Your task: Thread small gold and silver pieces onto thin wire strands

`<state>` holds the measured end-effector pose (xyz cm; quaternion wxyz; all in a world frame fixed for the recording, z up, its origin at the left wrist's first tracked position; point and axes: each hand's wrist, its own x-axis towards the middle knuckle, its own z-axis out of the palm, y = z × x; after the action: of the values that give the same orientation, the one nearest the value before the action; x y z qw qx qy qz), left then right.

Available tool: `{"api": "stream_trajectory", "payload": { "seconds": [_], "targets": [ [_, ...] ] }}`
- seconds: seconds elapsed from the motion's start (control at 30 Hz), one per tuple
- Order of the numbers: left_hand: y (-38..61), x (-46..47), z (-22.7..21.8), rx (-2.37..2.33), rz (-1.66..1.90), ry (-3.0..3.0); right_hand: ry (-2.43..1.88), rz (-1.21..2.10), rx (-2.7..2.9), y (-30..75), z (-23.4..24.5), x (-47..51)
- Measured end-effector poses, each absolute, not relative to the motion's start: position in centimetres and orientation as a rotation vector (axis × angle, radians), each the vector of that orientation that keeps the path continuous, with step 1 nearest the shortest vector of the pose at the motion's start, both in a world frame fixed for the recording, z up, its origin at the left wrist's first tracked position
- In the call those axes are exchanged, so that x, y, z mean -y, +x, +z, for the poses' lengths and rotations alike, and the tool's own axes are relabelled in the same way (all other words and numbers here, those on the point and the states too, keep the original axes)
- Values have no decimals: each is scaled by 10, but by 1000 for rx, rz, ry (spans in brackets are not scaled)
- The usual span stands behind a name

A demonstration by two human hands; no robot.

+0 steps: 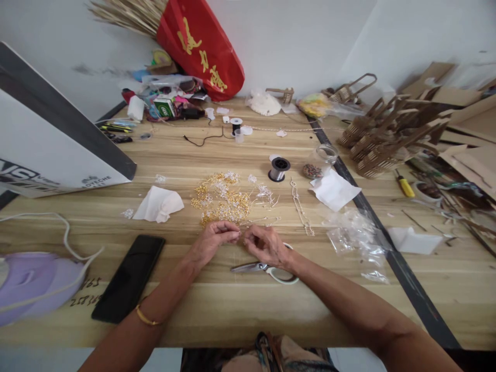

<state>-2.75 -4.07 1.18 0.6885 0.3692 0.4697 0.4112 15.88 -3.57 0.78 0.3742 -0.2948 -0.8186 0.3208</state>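
Both hands met just near the near edge of the beadwork, a loose gold and clear heap on the table. The left hand had its fingers curled and its tips pinched shut; the right hand faced it, fingertips likewise closed, the two almost touching. Whatever they gripped was too small to make out, and such a tight pinch suits a very fine piece. The scissors lay partly under the right wrist, probably kept there for a quick reach. A spool stood just beyond the heap and a chain lay to its right. A tissue and phone sat off to the left, apart from the beads.
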Motion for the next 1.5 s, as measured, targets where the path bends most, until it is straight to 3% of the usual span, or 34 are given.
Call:
{"api": "stream_trajectory", "payload": {
  "seconds": [1.5],
  "targets": [
    [-27,40,8,-1004,879,883,-788,799,2122,159,6,36]
  ]
}}
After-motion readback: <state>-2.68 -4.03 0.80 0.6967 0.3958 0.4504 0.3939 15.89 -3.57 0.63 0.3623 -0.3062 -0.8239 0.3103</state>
